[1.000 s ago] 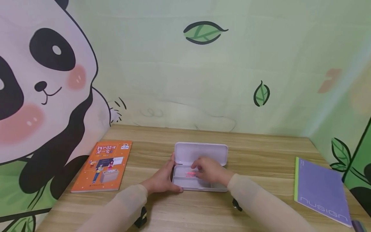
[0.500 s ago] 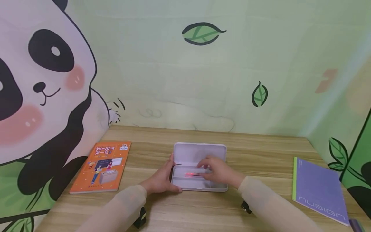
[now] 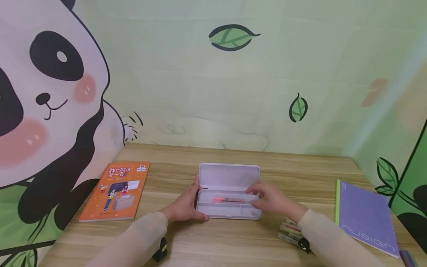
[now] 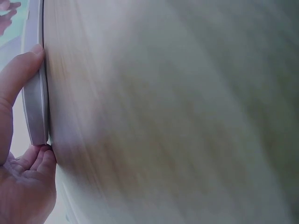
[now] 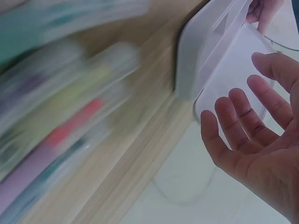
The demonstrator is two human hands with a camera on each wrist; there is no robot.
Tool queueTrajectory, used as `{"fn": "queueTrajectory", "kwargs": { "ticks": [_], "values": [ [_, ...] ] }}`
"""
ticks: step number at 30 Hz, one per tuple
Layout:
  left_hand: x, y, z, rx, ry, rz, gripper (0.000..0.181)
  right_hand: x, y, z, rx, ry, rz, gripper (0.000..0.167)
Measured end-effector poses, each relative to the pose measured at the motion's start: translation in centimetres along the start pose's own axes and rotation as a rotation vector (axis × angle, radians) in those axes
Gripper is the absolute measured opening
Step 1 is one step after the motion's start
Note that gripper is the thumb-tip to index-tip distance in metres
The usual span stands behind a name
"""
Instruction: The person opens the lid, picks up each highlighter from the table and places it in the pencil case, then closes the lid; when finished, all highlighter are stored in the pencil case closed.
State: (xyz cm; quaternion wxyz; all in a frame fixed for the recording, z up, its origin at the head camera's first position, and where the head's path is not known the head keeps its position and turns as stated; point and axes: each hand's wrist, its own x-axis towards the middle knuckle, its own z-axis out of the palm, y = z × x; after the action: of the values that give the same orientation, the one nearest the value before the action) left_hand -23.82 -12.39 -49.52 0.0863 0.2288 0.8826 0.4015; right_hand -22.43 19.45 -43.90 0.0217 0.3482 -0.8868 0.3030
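An opened white case (image 3: pixel 218 211) lies on the table, its lid (image 3: pixel 229 176) tilted back. A pen with a glowing pink-red end (image 3: pixel 230 200) rests in the long rear compartment. My left hand (image 3: pixel 185 206) holds the case at its left end, with the thumb at the front edge; in the left wrist view the thumb and fingers (image 4: pixel 28 182) bracket the case side (image 4: pixel 35 107). Over the case's right end, my right hand (image 3: pixel 271 198) has its fingers loosely bent and holds nothing; the right wrist view shows the fingers (image 5: pixel 252 123) spread beside the case (image 5: pixel 191 60).
Several pens or markers (image 3: pixel 289 233) lie beside the right wrist, blurred in the right wrist view. An orange book (image 3: pixel 115 193) is on the left of the table. A purple notebook (image 3: pixel 367 218) lies at the right, with a dark object (image 3: pixel 407 258) near its lower corner.
My right hand has moved right, away from the pen, uncovering it and more of the case. The markers by the right wrist have come into view. My left hand stays on the case.
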Motion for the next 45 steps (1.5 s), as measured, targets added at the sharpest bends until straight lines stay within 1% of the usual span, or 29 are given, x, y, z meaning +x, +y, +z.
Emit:
{"fn": "queueTrajectory", "kwargs": {
  "ticks": [2, 8, 11, 15, 18, 24, 27, 31, 33, 38, 45],
  "values": [
    [0.0, 0.1, -0.1, -0.005, -0.005, -0.004, 0.14, -0.8, 0.4, -0.4, -0.004, 0.014, -0.006, 0.025],
    [-0.1, 0.1, -0.1, -0.001, -0.007, 0.005, 0.14, -3.1, 0.8, -1.7, -0.035, 0.011, 0.068, 0.025],
    [-0.1, 0.1, -0.1, 0.011, -0.007, 0.006, 0.14, -4.1, 1.1, -2.1, -0.036, 0.013, 0.073, 0.025],
    [0.0, 0.1, 0.0, 0.018, -0.003, 0.01, 0.141, -5.4, 1.6, -2.5, -0.033, 0.001, 0.092, 0.023],
    [-0.1, 0.0, 0.1, 0.009, 0.0, 0.015, 0.141, -6.4, 1.9, -2.7, -0.034, -0.024, 0.14, 0.022],
    [-0.1, -0.1, 0.1, 0.01, 0.002, 0.013, 0.14, -8.1, 2.5, -3.0, -0.046, -0.053, 0.207, 0.021],
    [0.0, 0.0, 0.1, 0.008, -0.001, 0.01, 0.141, -8.8, 2.7, -3.1, -0.053, -0.047, 0.196, 0.022],
    [0.0, 0.1, 0.1, 0.002, -0.008, 0.0, 0.141, -9.6, 3.1, -3.3, -0.068, -0.022, 0.147, 0.024],
    [-0.1, 0.0, 0.1, 0.0, -0.008, -0.002, 0.14, -10.0, 3.3, -3.4, -0.075, -0.017, 0.138, 0.024],
    [0.0, 0.0, 0.1, -0.001, -0.006, -0.001, 0.14, -10.8, 3.6, -3.5, -0.079, -0.019, 0.143, 0.024],
    [-0.1, 0.0, 0.1, 0.025, -0.009, -0.011, 0.139, -11.6, 4.2, -3.5, -0.087, -0.006, 0.167, 0.021]
  ]
}}
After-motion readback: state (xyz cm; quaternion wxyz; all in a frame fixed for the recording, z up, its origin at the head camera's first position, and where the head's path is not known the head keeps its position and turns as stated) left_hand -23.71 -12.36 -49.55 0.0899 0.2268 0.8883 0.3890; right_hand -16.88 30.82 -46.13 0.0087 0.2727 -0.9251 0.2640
